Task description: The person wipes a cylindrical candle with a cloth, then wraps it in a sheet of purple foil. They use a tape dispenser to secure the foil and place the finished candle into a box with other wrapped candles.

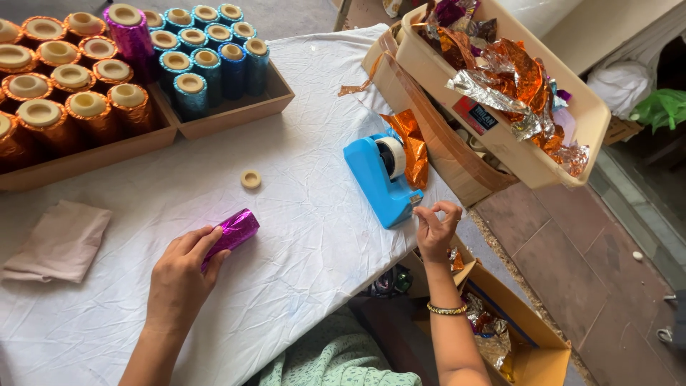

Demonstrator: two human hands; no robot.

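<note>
My left hand (pixel 180 275) rests on the white cloth and grips a small roll wrapped in shiny purple foil (pixel 234 231), which lies on its side. My right hand (pixel 436 230) is by the front end of a blue tape dispenser (pixel 382 180), with thumb and fingers pinched together at the cutter; any tape between them is too thin to make out. A gold bangle sits on that wrist. A small round cream cap (pixel 251 179) lies loose on the cloth between the dispenser and the trays.
Wooden trays at the back left hold several orange-foiled rolls (pixel 71 100) and blue-foiled rolls (pixel 207 57), plus one purple roll (pixel 130 32). A folded beige cloth (pixel 57 241) lies at left. A cream bin (pixel 493 107) of crumpled foil stands at right; a cardboard box (pixel 532 350) sits below.
</note>
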